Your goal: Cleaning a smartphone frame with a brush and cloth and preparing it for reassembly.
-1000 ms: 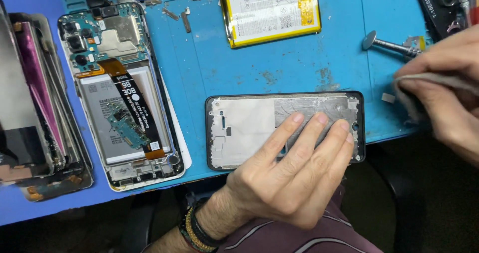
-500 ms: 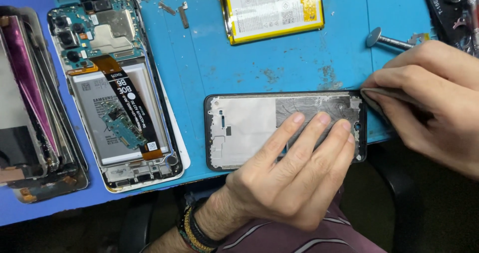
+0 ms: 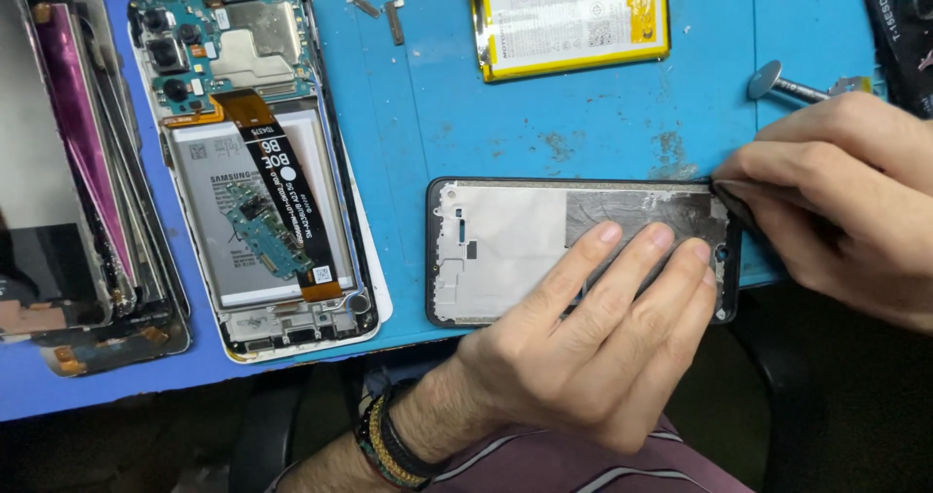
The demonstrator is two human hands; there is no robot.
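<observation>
A black-rimmed phone frame (image 3: 496,250) lies flat near the front edge of the blue mat (image 3: 437,124), its pale inner plate facing up. My left hand (image 3: 583,347) presses down on it with three fingers spread over the right half. My right hand (image 3: 846,202) pinches a thin dark flat tool (image 3: 739,206) whose tip touches the frame's upper right corner.
An opened phone (image 3: 258,163) with exposed board, battery and flex cable lies at the left. A stack of removed screens (image 3: 78,182) sits at the far left. A loose yellow-edged battery (image 3: 569,17) lies at the top. A small metal tool (image 3: 787,85) and dark tools (image 3: 899,36) are at right.
My right hand has come in from the right and set the thin tool's tip against the frame's upper right corner. My left hand keeps pressing on the frame.
</observation>
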